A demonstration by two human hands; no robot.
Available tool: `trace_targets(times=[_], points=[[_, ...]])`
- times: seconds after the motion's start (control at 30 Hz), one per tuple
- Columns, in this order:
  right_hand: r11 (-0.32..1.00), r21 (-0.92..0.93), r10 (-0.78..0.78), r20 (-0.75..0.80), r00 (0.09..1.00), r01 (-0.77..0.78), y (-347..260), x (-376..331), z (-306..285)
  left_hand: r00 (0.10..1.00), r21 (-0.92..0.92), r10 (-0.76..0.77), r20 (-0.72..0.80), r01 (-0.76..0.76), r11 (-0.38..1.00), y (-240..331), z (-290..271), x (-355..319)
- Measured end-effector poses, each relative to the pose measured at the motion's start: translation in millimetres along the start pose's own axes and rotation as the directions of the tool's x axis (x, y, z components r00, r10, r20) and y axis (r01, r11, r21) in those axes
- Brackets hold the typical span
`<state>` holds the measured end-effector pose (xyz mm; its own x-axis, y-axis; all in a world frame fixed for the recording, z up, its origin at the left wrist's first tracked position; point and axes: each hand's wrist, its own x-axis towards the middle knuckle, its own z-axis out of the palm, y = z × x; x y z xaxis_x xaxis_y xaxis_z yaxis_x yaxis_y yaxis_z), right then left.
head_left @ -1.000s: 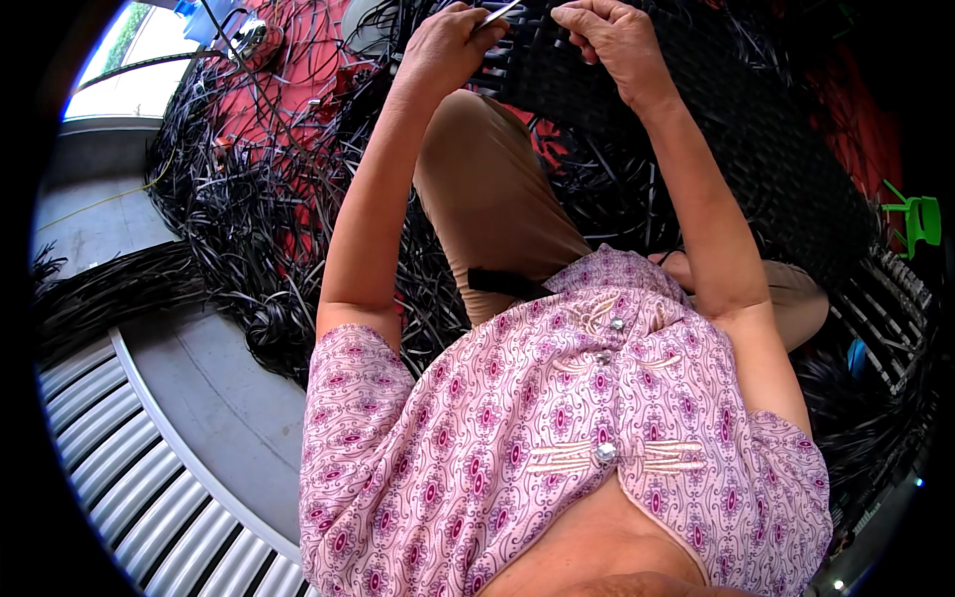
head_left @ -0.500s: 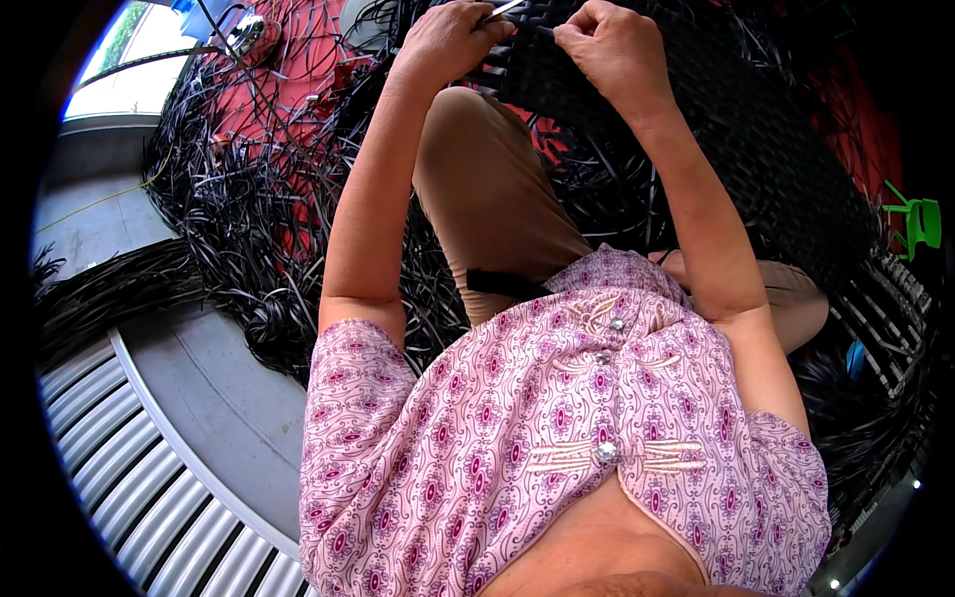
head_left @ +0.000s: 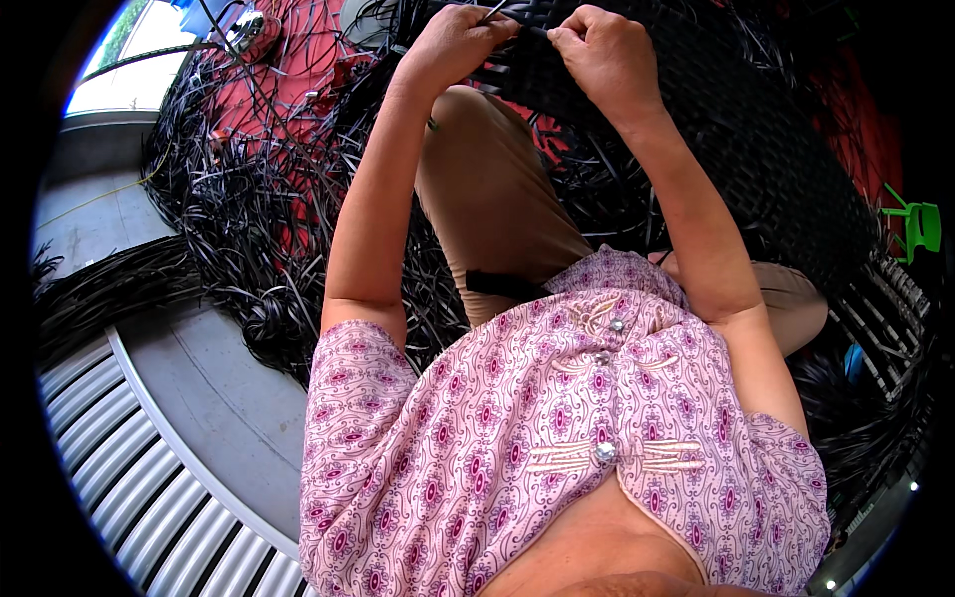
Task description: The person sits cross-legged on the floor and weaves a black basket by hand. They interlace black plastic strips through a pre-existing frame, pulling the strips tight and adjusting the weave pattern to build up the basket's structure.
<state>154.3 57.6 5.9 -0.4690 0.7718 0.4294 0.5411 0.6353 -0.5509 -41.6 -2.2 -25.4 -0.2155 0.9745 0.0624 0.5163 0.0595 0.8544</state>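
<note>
Both grips, left hand (head_left: 453, 45) and right hand (head_left: 602, 55), pinch black strips (head_left: 497, 12) (atop the woven panel (head_left: 716, 129)).

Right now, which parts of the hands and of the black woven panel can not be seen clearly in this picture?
Head view:
- Left hand: fingertips curled under, hidden by its own back.
- Right hand: palm side hidden; the grip cannot be judged.
- Thin black strip at the left hand: cut off by the top edge.
- Black woven plastic panel: upper part lost in the dark fisheye rim.
</note>
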Motion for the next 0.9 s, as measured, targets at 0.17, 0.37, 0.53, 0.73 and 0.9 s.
trace_targets(times=[0.17, 0.37, 0.53, 0.73, 0.9], points=[[1.0, -0.01, -0.019, 0.03, 0.999, 0.02, -4, 1, -1, 0.986, -0.177, -0.162, 0.035, 0.166, 0.97, -23, 5, 10], [0.989, -0.145, 0.031, 0.176, 0.984, -0.005, -5, 8, 6, 0.995, -0.101, -0.103, -0.013, 0.101, 0.99, -5, 4, 9], [0.92, -0.295, -0.317, -0.166, 0.934, 0.259, -13, -18, 9, 0.954, -0.239, -0.289, -0.083, 0.262, 0.935, 3, -1, 0], [0.886, 0.464, -0.139, 0.234, 0.962, 0.015, 7, -90, -27, 0.925, -0.265, -0.331, -0.185, 0.278, 0.923, -41, -32, 8], [-0.12, 0.598, 0.224, 0.794, 0.565, -0.793, 50, -143, -77, 0.869, -0.365, -0.388, -0.308, 0.269, 0.891, -78, -56, -1]])
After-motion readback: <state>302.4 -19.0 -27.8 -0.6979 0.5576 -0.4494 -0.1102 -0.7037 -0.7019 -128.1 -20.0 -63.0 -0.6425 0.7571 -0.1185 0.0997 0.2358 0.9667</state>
